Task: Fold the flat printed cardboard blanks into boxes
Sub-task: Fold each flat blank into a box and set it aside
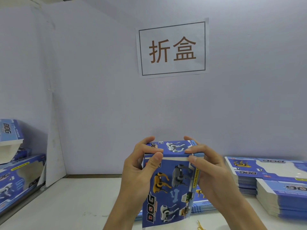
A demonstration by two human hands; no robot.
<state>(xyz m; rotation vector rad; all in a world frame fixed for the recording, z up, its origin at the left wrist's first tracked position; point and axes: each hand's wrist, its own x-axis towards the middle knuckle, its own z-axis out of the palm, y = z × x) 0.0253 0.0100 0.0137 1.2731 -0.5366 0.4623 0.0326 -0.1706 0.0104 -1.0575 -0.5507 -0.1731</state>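
A blue printed box [169, 185] with robot dog pictures and "DOG" lettering stands upright in front of me, held above the white table [66, 201]. My left hand [139, 170] grips its upper left corner, thumb pressing on the top front edge and fingers curled over the top flap. My right hand [211, 173] grips the upper right corner the same way, thumb at the flap's edge. The top flap lies folded down, with a white strip showing along the seam. More flat blanks [204, 205] lie on the table beneath the box.
Two stacks of flat blue blanks [274, 185] sit on the table at the right. Folded boxes [18, 178] are piled at the left edge. A paper sign [172, 48] hangs on the wall behind. Yellow rubber bands [200, 226] lie near the front edge.
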